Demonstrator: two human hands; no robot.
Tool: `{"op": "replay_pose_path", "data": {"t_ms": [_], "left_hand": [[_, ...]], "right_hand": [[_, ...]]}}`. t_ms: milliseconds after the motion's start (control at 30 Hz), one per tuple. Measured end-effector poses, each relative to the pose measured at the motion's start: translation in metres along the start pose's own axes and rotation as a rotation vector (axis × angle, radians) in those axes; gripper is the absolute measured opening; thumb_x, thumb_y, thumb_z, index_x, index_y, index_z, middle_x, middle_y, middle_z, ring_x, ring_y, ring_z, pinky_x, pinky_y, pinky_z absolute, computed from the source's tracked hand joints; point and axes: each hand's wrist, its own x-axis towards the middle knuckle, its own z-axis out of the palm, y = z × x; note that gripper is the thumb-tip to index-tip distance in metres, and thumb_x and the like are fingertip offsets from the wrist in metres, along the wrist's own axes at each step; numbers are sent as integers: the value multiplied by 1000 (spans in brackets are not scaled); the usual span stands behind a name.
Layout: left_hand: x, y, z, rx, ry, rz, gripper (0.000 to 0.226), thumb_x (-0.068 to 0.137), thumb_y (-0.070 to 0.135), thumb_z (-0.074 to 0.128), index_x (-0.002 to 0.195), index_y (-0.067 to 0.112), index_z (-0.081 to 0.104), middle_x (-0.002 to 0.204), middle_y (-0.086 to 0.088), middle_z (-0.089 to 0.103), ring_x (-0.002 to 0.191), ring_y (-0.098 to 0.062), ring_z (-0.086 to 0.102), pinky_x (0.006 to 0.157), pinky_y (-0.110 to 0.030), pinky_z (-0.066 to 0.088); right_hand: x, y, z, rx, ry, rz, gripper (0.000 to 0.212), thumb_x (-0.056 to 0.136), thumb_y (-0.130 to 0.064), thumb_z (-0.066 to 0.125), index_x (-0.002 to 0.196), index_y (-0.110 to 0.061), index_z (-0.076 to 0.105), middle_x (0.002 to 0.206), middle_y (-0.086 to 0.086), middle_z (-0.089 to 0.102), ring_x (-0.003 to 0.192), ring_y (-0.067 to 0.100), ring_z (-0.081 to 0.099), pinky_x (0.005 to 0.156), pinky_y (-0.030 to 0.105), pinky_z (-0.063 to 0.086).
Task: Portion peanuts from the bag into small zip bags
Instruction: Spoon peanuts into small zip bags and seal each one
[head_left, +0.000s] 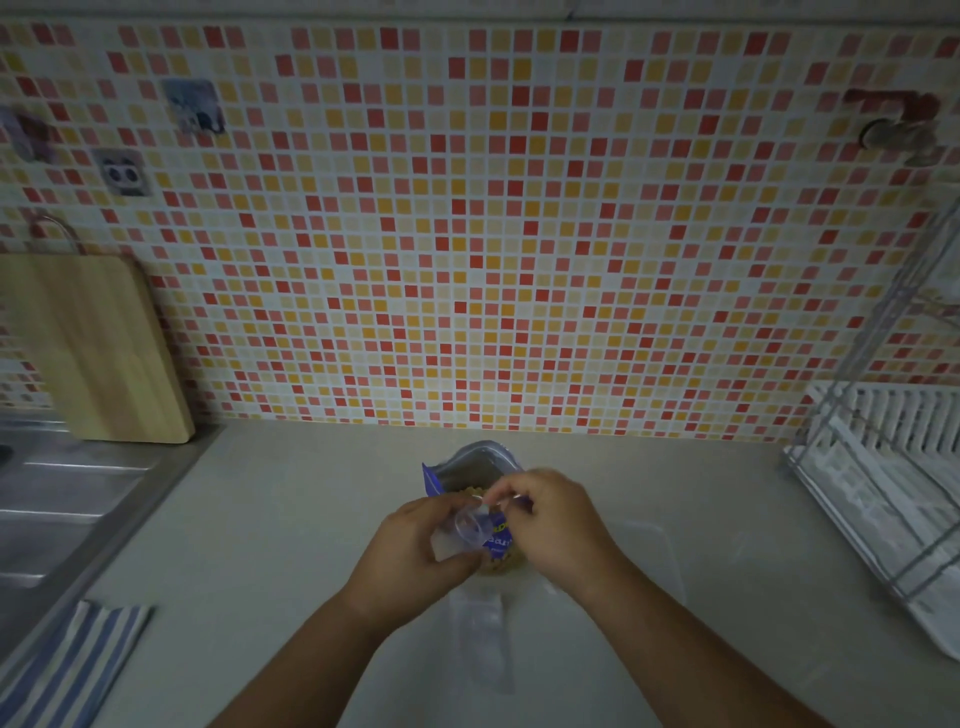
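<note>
The mosaic wall fills most of the view above a pale counter, with a steel sink at the left, a white dish rack at the right, a wooden cutting board leaning on the tiles and a striped towel at the near left. Mid-counter the peanut bag stands open, nuts showing in its mouth. Just in front of it the left hand curls its fingers round a small zip bag, while the right hand pinches, between thumb and forefinger, what looks like a clear scoop tipped toward that bag; blur hides whether it holds nuts. A spare zip bag lies flat between the forearms. The film is probably light, limp and slick, so the small bag is best held by its stiffer zip rim, mouth kept wide. The peanut bag looks soft-sided and liable to topple, better steadied low on its body than by its floppy top.
</note>
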Motion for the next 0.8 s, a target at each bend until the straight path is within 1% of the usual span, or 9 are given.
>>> {"op": "replay_pose_path", "data": {"t_ms": [67,133,200,300,367,467,600,700,800], "left_hand": [[2,-4,-2,-41,7,-23,41,69,34,77,106,38,62,96,26,60,92,4,57,81,-11,44],[6,-5,-3,-79,13,-40,40,67,36,76,104,42,60,99,23,62,95,1,58,83,-17,48],[11,-4,-4,-99,14,-63,37,71,33,76,103,41,59,101,17,64,97,-4,59,86,-21,49],[22,-4,-7,-102,48,-69,37,73,33,74,108,30,63,102,12,67,95,-6,61,84,-20,48],[29,-4,-10,-103,34,-104,39,74,31,75,111,26,63,101,10,68,93,-8,62,80,-18,46],[36,-7,-13,-105,-21,-146,38,75,31,75,110,27,62,102,9,68,95,-9,63,80,-20,48],[39,-8,-15,-97,-42,-168,35,77,29,73,110,29,61,101,10,67,93,-4,62,70,-10,43],[39,-7,-15,-93,-50,-171,36,77,27,72,112,26,61,97,11,65,86,1,60,65,-6,40],[39,-6,-15,-67,-55,-157,39,76,28,73,114,25,61,95,15,63,82,6,57,63,-2,38]], "right_hand": [[13,3,-6,-247,89,-61,24,93,-17,50,109,-25,66,110,-6,55,105,12,52,85,19,44],[27,7,-7,-482,22,-63,29,92,-18,52,118,-25,62,116,-1,53,108,18,49,83,24,43],[37,5,-5,-618,-93,1,32,90,-15,57,122,-20,61,115,6,52,103,23,53,77,26,42],[52,-1,0,-621,-175,141,40,87,-10,61,126,-7,54,121,11,50,106,27,56,79,29,44],[58,-4,-1,-582,-189,185,40,87,-10,59,126,-3,52,126,15,51,110,30,56,80,32,45],[62,-9,-6,-612,-215,137,43,88,-8,58,130,-6,50,128,15,53,115,30,54,91,35,47],[61,-10,-9,-714,-208,51,40,86,-3,58,126,-6,55,122,12,55,111,27,54,87,32,47],[61,-6,3,-709,-243,81,37,88,-7,56,125,-5,55,119,12,56,109,27,55,88,32,47],[63,1,19,-697,-252,128,42,86,-11,60,128,-10,55,117,10,56,106,26,57,83,30,47]]}}
